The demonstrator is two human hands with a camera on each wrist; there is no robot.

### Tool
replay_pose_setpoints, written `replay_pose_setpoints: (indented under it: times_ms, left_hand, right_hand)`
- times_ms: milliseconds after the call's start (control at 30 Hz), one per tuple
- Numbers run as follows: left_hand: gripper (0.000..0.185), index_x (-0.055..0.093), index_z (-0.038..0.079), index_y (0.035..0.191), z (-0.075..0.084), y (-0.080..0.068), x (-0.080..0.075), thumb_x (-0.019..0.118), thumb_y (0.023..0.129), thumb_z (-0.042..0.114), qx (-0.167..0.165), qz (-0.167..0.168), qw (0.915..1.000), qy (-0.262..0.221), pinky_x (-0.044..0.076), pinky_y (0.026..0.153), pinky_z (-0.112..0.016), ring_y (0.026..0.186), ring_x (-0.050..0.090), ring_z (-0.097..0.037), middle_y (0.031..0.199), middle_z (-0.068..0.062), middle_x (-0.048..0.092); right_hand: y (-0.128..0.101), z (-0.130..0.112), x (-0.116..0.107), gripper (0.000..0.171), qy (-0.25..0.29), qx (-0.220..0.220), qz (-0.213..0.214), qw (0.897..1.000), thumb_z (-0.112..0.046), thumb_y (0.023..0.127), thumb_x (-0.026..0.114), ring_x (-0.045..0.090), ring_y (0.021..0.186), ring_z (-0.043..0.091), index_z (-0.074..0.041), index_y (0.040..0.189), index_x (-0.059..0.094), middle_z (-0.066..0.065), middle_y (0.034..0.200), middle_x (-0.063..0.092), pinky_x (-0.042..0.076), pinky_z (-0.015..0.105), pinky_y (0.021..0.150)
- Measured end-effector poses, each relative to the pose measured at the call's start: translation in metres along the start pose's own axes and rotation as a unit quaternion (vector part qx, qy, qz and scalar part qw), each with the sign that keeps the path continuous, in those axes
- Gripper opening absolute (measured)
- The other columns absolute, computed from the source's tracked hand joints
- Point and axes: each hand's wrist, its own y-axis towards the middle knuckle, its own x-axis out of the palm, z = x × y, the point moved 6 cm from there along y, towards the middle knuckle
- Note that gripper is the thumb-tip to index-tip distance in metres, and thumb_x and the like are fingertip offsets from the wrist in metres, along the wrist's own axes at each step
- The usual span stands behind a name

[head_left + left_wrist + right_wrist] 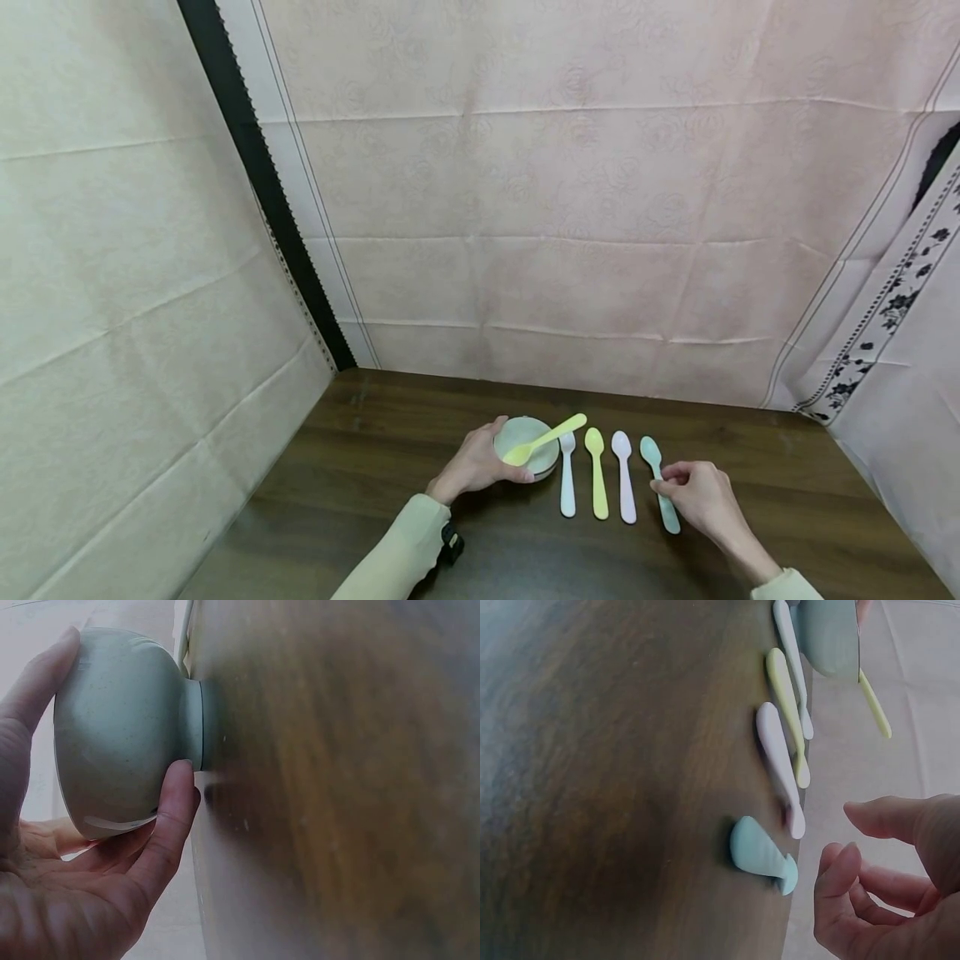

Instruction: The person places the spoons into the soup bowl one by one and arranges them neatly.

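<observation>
My left hand [483, 458] grips a pale green bowl [120, 735], thumb on one side and fingers on the other. A yellow spoon [546, 439] leans inside it, its handle sticking out over the rim. Whether the bowl's foot touches the table is hard to tell. Over at the right, my right hand [701, 496] hovers at a teal spoon [757, 847] lying on the table. In the right wrist view, thumb and bent fingers stand apart with nothing between them.
Between the hands lie a pale blue utensil [567, 483], a second yellow spoon [597, 479] and a lilac spoon [624, 479] in a row on the dark wooden table [420, 400]. Pale cloth [570, 208] hangs behind and at both sides.
</observation>
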Motion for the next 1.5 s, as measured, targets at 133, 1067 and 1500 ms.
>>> replay_pose_setpoints:
  times_ms: [133,1067,1500]
  left_hand:
    - [0.121,0.036,0.0,0.168,0.0,-0.001,0.001,0.1,0.076,0.044,-0.001,0.0,1.0,0.003,0.046,0.121,-0.061,0.146,0.054,-0.038,0.166,-0.026,0.049]
    - [0.118,0.038,0.005,0.169,-0.003,0.0,0.0,0.099,0.076,0.048,-0.009,0.0,1.0,-0.002,0.047,0.12,-0.058,0.144,0.056,-0.035,0.165,-0.023,0.051]
    - [0.119,0.038,0.003,0.168,-0.002,0.001,0.001,0.1,0.076,0.046,-0.006,0.001,1.0,-0.001,0.046,0.121,-0.06,0.147,0.055,-0.036,0.167,-0.024,0.049]
  right_hand:
    - [-0.002,0.004,0.001,0.023,-0.003,0.002,-0.002,1.0,-0.022,0.09,0.085,0.067,0.081,0.014,-0.001,0.1,0.083,0.006,0.087,0.08,0.05,0.032,0.07]
    - [-0.01,0.029,0.013,0.018,-0.033,0.018,-0.016,0.999,-0.023,0.086,0.089,0.062,0.078,0.018,-0.006,0.088,0.082,0.008,0.083,0.077,0.046,0.036,0.066]
    - [-0.012,0.029,0.017,0.015,-0.025,0.024,-0.026,0.999,-0.02,0.087,0.087,0.052,0.071,0.016,-0.01,0.079,0.079,-0.006,0.071,0.066,0.038,0.032,0.062]
